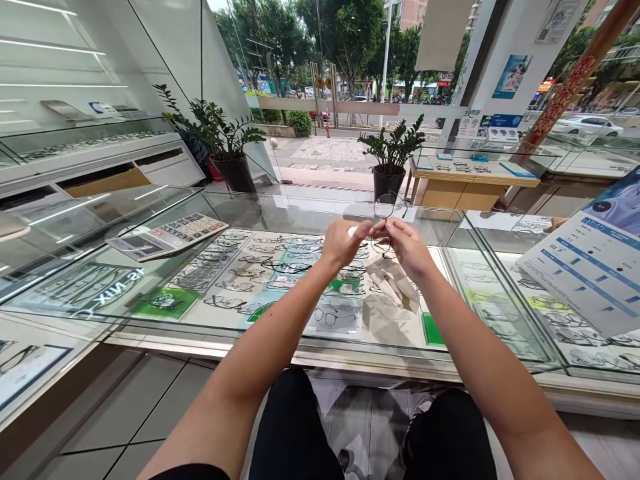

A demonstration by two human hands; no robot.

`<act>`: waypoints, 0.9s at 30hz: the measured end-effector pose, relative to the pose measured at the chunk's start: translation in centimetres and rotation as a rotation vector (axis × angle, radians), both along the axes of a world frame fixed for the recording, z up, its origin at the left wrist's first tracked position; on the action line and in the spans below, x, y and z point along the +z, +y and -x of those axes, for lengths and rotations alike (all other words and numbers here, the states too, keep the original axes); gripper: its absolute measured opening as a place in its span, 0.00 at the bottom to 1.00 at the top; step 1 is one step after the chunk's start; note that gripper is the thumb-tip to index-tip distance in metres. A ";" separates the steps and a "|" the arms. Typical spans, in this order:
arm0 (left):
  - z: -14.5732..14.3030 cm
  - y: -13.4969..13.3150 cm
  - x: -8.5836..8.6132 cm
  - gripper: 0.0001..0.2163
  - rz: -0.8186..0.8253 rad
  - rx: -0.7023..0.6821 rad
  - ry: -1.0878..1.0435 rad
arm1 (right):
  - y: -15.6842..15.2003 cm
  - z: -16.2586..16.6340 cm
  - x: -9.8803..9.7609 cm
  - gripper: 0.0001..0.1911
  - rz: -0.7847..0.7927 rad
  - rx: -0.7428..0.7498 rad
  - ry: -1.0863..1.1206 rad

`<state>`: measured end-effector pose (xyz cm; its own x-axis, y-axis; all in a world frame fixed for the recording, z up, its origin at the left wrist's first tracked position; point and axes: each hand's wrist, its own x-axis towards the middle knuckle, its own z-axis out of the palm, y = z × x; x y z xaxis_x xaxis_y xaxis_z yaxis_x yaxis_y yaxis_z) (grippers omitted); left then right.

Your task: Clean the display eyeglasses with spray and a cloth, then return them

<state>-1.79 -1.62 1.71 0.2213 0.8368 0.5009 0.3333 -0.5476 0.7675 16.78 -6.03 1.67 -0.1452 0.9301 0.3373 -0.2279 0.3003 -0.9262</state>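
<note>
Wears blk trousers (295, 430) & short blk L sleeve (193, 473), forearms (463, 333) bare.

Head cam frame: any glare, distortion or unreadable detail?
Head view: white light streaks reflect in the glass counter, strongest at its left end; head view: forearms look stretched toward the bottom edge, likely wide-lens distortion; head view: the eyeglasses' thin rim, between left hand and right hand, blends into the background.

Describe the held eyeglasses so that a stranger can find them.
Find the glass display counter. Above it, the left hand and right hand hold thin-rimmed eyeglasses. Unlike the frames lying inside the counter, these are raised, one lens above the other.
</note>
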 end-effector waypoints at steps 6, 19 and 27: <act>-0.4 -0.5 0.1 0.37 0.020 -0.066 0.177 | 0.2 -0.1 0.0 0.23 0.006 -0.052 0.040; 0.6 0.6 0.0 0.35 0.018 0.007 -0.045 | -0.1 -0.1 0.3 0.21 0.006 -0.069 0.076; 4.0 5.3 0.0 0.05 -0.024 0.480 -0.003 | -0.3 -0.3 0.4 0.20 0.002 -0.098 0.067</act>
<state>-5.75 3.72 1.73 -0.1881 0.8321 0.5218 0.5509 -0.3504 0.7575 17.12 -6.33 2.09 -0.0303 0.9396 0.3410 -0.2588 0.3221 -0.9107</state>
